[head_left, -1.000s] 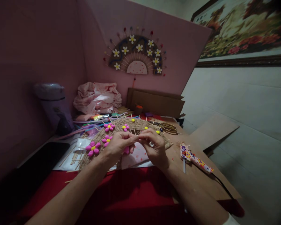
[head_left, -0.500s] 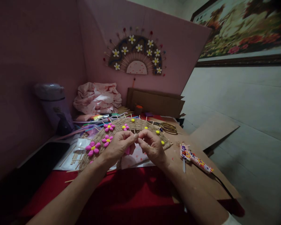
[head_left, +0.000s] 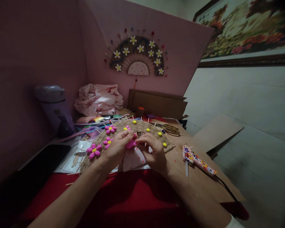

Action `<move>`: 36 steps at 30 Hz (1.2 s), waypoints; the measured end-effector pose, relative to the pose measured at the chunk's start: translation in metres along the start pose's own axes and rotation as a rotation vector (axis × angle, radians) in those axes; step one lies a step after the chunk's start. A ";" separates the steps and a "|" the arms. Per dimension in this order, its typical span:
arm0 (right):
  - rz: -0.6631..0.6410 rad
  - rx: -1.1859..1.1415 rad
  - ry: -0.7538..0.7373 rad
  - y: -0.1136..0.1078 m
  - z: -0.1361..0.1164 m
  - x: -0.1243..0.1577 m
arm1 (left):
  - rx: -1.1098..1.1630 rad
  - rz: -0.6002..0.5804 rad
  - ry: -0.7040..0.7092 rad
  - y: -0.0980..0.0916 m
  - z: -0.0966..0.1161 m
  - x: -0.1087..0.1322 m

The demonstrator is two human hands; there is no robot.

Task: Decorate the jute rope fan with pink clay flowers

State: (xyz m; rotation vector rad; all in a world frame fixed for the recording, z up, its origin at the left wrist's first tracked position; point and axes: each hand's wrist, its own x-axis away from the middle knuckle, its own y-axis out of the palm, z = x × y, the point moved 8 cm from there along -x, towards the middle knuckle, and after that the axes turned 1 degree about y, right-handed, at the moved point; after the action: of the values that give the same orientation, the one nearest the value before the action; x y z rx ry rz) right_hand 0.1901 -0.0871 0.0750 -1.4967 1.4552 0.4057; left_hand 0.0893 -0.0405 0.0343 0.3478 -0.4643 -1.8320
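Observation:
Between my two hands is a lump of pink modelling clay [head_left: 130,144]. My left hand [head_left: 120,144] is closed around it from the left. From the right, the fingertips of my right hand [head_left: 153,150] pinch at the lump's edge. Behind and below them lies a fan-shaped craft piece covered in twine [head_left: 118,126], with short sticks jutting from its curved rim. Pink petals with yellow centres form flowers [head_left: 94,151] on its left side. Bare yellow dots [head_left: 160,134] sit along its right side. A dotted pink cloth part [head_left: 134,160] shows under my hands.
A flower-patterned glue gun [head_left: 198,161] with a cord lies at right. Scissors [head_left: 171,129] rest behind the fan piece. Further back are a crumpled pink cloth [head_left: 99,99], cardboard sheets [head_left: 156,103] and a purple bottle [head_left: 54,107]. A finished-looking fan [head_left: 137,47] hangs on the wall.
My hands have drawn slightly apart and turned, so more of the pink clay shows. My right fingertips have moved down and left onto its edge.

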 end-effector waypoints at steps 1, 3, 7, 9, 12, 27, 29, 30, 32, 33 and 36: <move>-0.013 -0.009 0.042 0.002 0.004 0.000 | -0.016 -0.010 0.000 0.001 0.000 0.000; -0.025 -0.028 0.136 0.005 0.013 0.000 | -0.052 -0.043 0.017 0.003 -0.001 0.000; 0.001 -0.116 0.335 0.007 0.030 0.003 | -0.150 -0.089 0.090 0.006 0.001 0.001; 0.018 -0.162 0.405 0.007 0.036 0.004 | -0.219 -0.089 0.126 0.007 0.003 0.002; -0.007 -0.171 0.424 0.007 0.038 0.003 | -0.209 -0.099 0.112 0.008 0.002 0.003; -0.117 0.053 -0.021 0.011 0.000 0.005 | 0.020 -0.038 0.018 0.000 -0.001 0.001; -0.071 -0.067 0.060 0.007 0.005 0.003 | -0.015 -0.010 0.036 -0.001 0.002 0.002; -0.031 -0.165 0.130 0.004 0.010 0.002 | -0.027 0.005 0.047 -0.002 0.003 0.002; 0.034 -0.403 0.300 0.002 0.024 0.002 | -0.056 0.003 0.079 -0.002 0.006 0.002; 0.047 -0.521 0.386 0.004 0.031 0.003 | -0.073 -0.010 0.099 -0.001 0.008 0.002; 0.040 -0.776 0.570 0.013 0.045 0.006 | -0.096 -0.032 0.123 -0.001 0.010 0.000</move>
State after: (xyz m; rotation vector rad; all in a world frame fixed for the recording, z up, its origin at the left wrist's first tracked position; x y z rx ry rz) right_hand 0.1973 -0.0521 0.0436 -2.3396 1.8845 0.6509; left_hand 0.0841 -0.0393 0.0426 0.4008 -0.2862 -1.8449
